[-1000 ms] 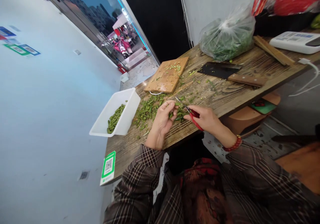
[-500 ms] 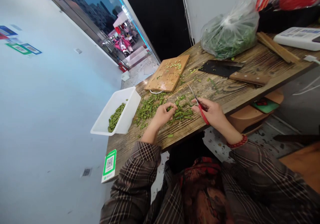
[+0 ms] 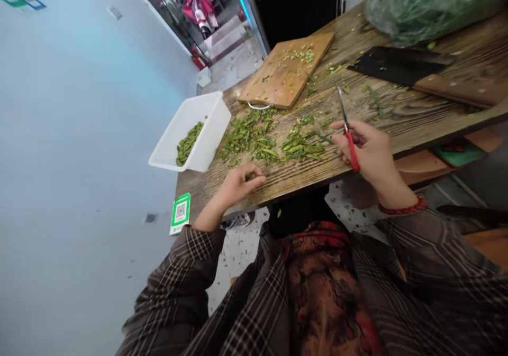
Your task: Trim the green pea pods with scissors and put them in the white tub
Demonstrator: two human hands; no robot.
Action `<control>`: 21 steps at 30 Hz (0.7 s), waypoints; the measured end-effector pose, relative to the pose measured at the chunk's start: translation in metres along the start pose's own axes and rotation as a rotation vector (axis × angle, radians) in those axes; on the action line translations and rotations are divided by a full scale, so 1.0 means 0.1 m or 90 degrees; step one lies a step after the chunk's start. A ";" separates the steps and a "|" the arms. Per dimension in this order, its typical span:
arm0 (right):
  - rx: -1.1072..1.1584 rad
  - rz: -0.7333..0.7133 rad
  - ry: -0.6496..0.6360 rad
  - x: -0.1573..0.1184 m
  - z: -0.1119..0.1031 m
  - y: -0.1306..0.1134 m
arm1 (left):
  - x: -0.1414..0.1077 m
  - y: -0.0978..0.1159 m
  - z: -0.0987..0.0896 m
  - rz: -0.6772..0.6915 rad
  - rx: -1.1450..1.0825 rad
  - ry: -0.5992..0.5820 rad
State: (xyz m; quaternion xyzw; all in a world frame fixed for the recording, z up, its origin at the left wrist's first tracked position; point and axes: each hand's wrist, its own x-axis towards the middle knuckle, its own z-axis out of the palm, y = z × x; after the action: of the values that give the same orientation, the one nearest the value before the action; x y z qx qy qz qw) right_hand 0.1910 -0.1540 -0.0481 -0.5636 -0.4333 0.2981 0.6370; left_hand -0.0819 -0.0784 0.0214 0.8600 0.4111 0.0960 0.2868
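My right hand (image 3: pixel 371 149) is closed round the red-handled scissors (image 3: pixel 351 145), their blades pointing away from me over the table. A sliver of green leaf shows by its fingertips. My left hand (image 3: pixel 240 184) rests low at the table's front edge, fingers curled towards the thumb; whatever they hold, if anything, is hidden. Just beyond it lie loose green bean pods (image 3: pixel 254 136), with a second heap of pods (image 3: pixel 301 147) nearer the scissors. More pods (image 3: pixel 189 143) fill part of a white plastic tub (image 3: pixel 214 134) on the left.
A wooden cutting board (image 3: pixel 273 78) with green bits lies at the back. A cleaver (image 3: pixel 397 66) and a bag of greens (image 3: pixel 432 7) occupy the right side. A green QR-code card (image 3: pixel 180 213) stands at the left table edge. One green piece (image 3: pixel 279 213) shows below the front edge.
My left hand has drawn back from the heap to the table's front edge. My right hand still holds the scissors, now farther from the left hand. The view has tilted down.
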 end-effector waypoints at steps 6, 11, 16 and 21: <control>0.002 0.001 0.014 -0.05 0.00 0.01 | -0.55 -0.24 0.15 -0.029 -0.068 -0.216; -0.061 -0.034 0.007 -0.06 0.07 0.04 | -0.91 -0.52 0.79 -0.198 0.093 -0.127; -0.104 -0.054 -0.020 -0.05 0.12 0.08 | -0.78 -0.70 1.20 -0.249 0.122 -0.074; -0.054 -0.018 -0.001 -0.05 0.10 0.06 | -0.83 -0.53 1.05 -0.198 -0.133 -0.071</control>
State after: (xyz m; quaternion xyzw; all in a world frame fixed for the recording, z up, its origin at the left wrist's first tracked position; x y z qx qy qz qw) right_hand 0.1800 -0.1529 -0.0552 -0.5834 -0.4540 0.2707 0.6167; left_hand -0.1278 -0.1591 -0.0883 0.7556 0.5103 0.0448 0.4082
